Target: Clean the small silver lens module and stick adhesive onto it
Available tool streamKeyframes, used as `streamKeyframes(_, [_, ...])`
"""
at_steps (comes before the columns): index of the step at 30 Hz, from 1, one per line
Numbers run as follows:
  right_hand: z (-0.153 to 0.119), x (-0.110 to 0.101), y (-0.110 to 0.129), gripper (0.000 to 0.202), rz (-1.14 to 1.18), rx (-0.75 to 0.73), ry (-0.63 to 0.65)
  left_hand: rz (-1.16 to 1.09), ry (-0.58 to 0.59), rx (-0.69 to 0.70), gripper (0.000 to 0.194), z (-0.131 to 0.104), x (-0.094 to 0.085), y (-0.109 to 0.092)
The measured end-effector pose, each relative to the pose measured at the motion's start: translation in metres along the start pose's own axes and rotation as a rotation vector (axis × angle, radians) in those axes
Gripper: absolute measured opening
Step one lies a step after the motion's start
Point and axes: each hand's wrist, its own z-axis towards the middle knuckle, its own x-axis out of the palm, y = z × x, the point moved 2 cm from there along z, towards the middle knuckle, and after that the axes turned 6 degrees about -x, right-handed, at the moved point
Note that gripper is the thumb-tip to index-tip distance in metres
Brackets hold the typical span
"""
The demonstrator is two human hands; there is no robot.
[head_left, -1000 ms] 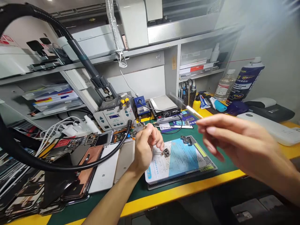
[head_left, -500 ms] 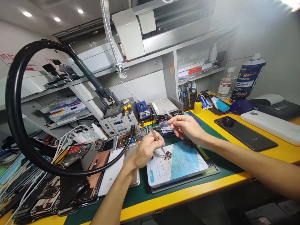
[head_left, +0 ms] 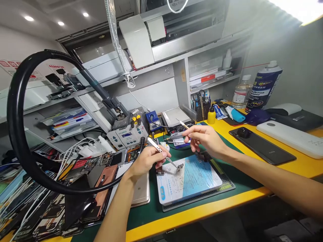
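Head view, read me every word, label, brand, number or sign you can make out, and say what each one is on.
"Electronic": spray can
"mi": gold phone
Too small or blurred to read: the rest of the can's print, the bottle, wall signs, blue-and-white pad, black phone.
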Motion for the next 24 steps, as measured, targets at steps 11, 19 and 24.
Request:
streamKeyframes(11, [-0.003, -0.016, 0.035, 0.038, 0.321, 0.152, 0.339, -0.414, -0.065, -0.114, 0.021, 0.007, -0.006, 0.005])
streamKeyframes(19, [-0.006, -0.019, 0.042, 0.022, 0.224, 0.099, 0.411, -0.573, -0.069, -0.167, 0.016, 0.010, -0.007, 0.007])
streamKeyframes(24, [-0.005, -0.011, 0.027, 0.042, 0.065, 0.118, 0.338, -0.655, -0.063, -0.165, 0.015, 0.011, -0.008, 0.006])
